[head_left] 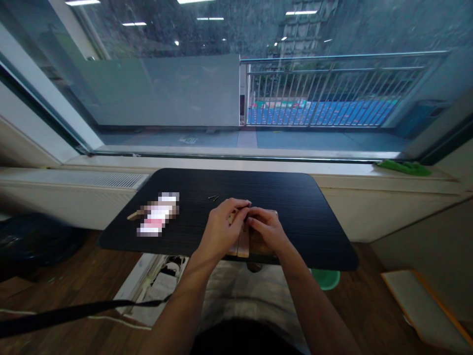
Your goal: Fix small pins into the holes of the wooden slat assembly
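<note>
Where the fingertips of both hands meet, a small dark piece [246, 220] shows between them, mostly hidden. The left hand [227, 226] has its thumb and forefinger drawn close together, and the right hand [266, 225] bends its fingers in from the other side, the two almost touching. The grip of each is curled inward, but I cannot tell which of them grasps the piece or how firmly.

Directly beneath the hands are flat wooden strips [243, 244], partly covered by the fingers, with their near ends close to the front edge of the black worktop [299, 222], around its middle. A few small screws [213, 198] lie just beyond the left hand. Farther left on the worktop is a blurred-out patch [158, 215] whose contents cannot be read, with a wooden stick [135, 215] poking out of its left side.

Past the far edge runs a white windowsill [351, 170], with a green cloth [404, 167] on its right end; a white radiator [74, 185] sits below on the left. Through the big window, a metal railing [332, 93] stands outside. Under the right end of the worktop, a green basin [325, 279] is partly in view.
</note>
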Demonstrator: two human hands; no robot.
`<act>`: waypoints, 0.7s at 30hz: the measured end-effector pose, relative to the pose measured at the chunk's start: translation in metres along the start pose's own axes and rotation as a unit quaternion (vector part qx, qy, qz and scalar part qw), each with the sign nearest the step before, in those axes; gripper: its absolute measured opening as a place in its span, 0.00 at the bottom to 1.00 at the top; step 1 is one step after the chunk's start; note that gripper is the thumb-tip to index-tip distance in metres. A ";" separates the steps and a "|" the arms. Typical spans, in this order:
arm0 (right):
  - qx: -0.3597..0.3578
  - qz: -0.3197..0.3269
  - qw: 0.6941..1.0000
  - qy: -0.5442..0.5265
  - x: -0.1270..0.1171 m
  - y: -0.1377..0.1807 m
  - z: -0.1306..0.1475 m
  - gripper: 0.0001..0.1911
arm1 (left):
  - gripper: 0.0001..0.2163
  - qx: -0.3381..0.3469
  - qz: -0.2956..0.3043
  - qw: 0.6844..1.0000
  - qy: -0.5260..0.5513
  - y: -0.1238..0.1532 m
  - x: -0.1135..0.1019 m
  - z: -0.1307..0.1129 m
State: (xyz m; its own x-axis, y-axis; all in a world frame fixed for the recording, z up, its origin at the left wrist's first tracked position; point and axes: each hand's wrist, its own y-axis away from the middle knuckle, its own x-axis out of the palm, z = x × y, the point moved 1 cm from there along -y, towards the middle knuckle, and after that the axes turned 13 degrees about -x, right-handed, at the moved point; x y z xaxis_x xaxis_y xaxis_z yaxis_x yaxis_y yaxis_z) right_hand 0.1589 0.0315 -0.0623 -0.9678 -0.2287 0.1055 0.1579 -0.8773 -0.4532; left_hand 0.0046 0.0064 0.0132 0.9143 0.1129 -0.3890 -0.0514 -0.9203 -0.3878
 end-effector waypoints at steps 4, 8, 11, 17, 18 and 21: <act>0.002 -0.003 1.000 -0.005 -0.001 0.000 -0.002 0.12 | 0.07 -0.001 0.000 1.000 0.002 0.001 0.000 0.001; -0.004 0.005 1.000 -0.004 0.000 0.000 -0.002 0.11 | 0.07 -0.001 -0.007 1.000 -0.005 0.002 0.000 0.003; -0.014 0.019 0.999 0.025 0.000 -0.001 0.000 0.12 | 0.07 -0.006 -0.008 1.000 -0.004 0.001 0.000 0.003; -0.051 0.042 0.996 0.067 -0.001 -0.002 0.007 0.11 | 0.07 -0.007 -0.001 1.000 0.000 0.001 0.001 0.001; -0.052 0.044 0.995 0.068 0.000 -0.002 0.008 0.11 | 0.07 -0.006 0.000 1.000 0.000 0.001 0.001 0.000; -0.048 0.046 0.996 0.061 0.000 -0.002 0.008 0.10 | 0.07 -0.002 0.005 1.000 -0.002 0.001 0.000 0.000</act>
State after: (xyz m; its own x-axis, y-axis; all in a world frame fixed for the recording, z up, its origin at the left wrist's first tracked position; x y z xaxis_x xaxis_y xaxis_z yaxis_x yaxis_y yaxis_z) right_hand 0.1597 0.0301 -0.0539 -0.9678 -0.2476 -0.0457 0.2325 -0.8090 -0.5399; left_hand 0.0044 0.0053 0.0123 0.9121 0.1060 -0.3961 -0.0578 -0.9231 -0.3802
